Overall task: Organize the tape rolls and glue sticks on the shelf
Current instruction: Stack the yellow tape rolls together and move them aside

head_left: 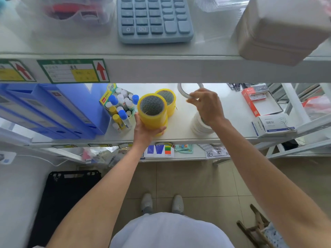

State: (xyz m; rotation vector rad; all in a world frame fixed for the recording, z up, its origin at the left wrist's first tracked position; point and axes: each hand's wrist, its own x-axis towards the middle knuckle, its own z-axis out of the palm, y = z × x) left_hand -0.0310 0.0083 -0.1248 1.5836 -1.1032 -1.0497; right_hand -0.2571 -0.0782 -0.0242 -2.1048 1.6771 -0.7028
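Observation:
On the white middle shelf (179, 136) my left hand (145, 130) grips a stack of yellow tape rolls (154, 119) near the front edge. A second yellow roll (169, 99) stands just behind it. My right hand (206, 106) pinches a thin white tape roll (182, 91) and holds it tilted above a stack of white tape rolls (198, 126). Left of the yellow rolls stands an open box of glue sticks (119, 102) with blue, white and yellow caps; a few glue sticks (121, 122) stand loose in front of it.
Blue file boxes (53, 110) fill the shelf's left side. A red open box (259, 102) and a white paper-clip box (272, 126) sit at the right. The upper shelf carries a blue calculator (154, 18) and a wrapped package (279, 29). A black crate (71, 185) stands on the floor.

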